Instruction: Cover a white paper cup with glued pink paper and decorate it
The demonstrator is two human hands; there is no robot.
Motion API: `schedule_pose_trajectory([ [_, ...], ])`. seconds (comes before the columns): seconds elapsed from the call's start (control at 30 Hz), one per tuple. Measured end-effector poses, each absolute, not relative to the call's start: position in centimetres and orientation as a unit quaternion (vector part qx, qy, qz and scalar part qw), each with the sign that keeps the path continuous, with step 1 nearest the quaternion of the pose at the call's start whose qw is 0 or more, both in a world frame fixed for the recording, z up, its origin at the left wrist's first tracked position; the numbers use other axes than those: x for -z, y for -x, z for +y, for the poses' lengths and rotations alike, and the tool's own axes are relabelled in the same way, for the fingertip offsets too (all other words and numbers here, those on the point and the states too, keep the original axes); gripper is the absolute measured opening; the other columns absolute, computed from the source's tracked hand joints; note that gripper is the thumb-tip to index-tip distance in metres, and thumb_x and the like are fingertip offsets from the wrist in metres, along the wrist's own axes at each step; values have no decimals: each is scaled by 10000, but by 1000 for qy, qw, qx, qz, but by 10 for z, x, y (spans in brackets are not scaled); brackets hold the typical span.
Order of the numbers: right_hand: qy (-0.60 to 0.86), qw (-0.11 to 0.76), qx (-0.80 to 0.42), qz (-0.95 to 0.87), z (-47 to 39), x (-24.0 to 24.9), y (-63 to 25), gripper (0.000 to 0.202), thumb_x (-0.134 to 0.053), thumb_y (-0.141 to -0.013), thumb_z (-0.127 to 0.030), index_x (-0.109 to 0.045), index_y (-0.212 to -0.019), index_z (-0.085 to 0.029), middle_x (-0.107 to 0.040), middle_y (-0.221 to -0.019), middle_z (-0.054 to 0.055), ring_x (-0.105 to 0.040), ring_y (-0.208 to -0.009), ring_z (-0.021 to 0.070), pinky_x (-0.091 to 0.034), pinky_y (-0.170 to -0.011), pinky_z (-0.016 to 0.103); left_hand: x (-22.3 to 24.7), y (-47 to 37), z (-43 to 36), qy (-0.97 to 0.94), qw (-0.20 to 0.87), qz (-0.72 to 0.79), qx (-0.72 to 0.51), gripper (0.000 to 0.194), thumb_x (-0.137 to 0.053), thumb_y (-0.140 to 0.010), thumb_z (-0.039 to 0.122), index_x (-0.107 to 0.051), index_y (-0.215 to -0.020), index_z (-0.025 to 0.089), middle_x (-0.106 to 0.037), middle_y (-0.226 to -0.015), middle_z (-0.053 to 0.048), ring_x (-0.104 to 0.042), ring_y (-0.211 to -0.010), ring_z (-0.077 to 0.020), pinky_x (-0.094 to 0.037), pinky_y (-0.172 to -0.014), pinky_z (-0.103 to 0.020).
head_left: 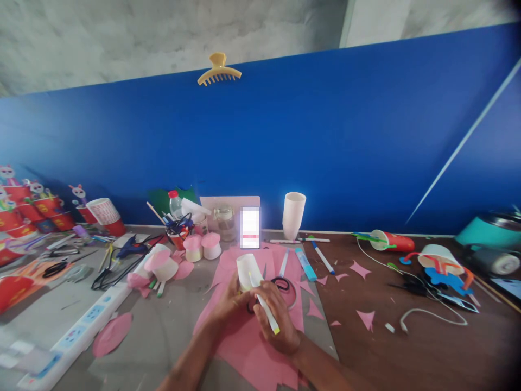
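- Probably weighs next to nothing as a white paper cup; likely dents under a hard squeeze, so best cradled lightly around the side wall
- Likely light, stiff and smooth as a white marker pen; best pinched near the writing end, now clasped in the right hand and angled to the cup
- Sits tilted in the left hand, with fingers wrapped around the cup, above pink paper sheets
- Looks plain white outside; yellow at the pen's near end
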State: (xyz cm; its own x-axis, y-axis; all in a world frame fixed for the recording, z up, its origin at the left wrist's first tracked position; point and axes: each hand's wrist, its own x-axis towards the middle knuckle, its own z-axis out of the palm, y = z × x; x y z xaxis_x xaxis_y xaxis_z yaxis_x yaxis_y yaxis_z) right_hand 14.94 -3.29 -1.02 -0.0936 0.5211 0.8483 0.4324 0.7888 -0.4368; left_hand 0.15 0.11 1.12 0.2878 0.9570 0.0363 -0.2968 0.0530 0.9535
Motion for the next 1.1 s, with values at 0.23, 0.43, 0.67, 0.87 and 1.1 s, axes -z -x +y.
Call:
schedule_pose_trajectory([
  [0.23, 331, 592, -28, -734, -33, 9, -149, 261, -437, -1011, -241, -594, -1219, -226, -717, -989, 92, -685, -991, 264, -594, -863, 418, -11, 0, 1, -482, 651, 342, -477, 565, -906, -660, 425, -613, -1071, 172, -667, -898, -50, -617, -813, -204, -490, -730, -293],
  [0.43, 328, 597, -23, -732, -35, 5, -149, 263, -430, -1019, -242, -593, -1224, -220, -720, -981, 95, -689, -979, 265, -599, -848, 411, -17, -3, -3, -466, 669, 338, -469, 548, -912, -657, 404, -602, -1051, 184, -666, -900, -32, -603, -804, -185, -473, -730, -278],
  [0.67, 332, 595, -21, -732, -35, 6, -150, 254, -433, -1016, -242, -590, -1216, -233, -724, -996, 94, -693, -990, 269, -602, -857, 418, -22, -5, -6, -452, 669, 346, -477, 581, -936, -610, 371, -628, -1063, 178, -674, -890, -38, -598, -811, -187, -474, -742, -279],
  [0.87, 335, 595, -25, -730, -33, 9, -150, 252, -438, -1014, -250, -597, -1209, -233, -727, -986, 89, -696, -972, 263, -606, -823, 407, -27, -7, -9, -445, 672, 347, -480, 444, -902, -636, 305, -643, -974, 182, -655, -831, -26, -586, -768, -177, -461, -713, -275],
  [1.1, 337, 592, -33, -731, -33, 6, -151, 244, -427, -1018, -248, -608, -1181, -226, -729, -975, 92, -703, -946, 257, -606, -810, 406, -27, -6, -8, -452, 672, 341, -477, 420, -900, -640, 284, -646, -955, 173, -663, -836, -35, -595, -771, -182, -464, -703, -269],
])
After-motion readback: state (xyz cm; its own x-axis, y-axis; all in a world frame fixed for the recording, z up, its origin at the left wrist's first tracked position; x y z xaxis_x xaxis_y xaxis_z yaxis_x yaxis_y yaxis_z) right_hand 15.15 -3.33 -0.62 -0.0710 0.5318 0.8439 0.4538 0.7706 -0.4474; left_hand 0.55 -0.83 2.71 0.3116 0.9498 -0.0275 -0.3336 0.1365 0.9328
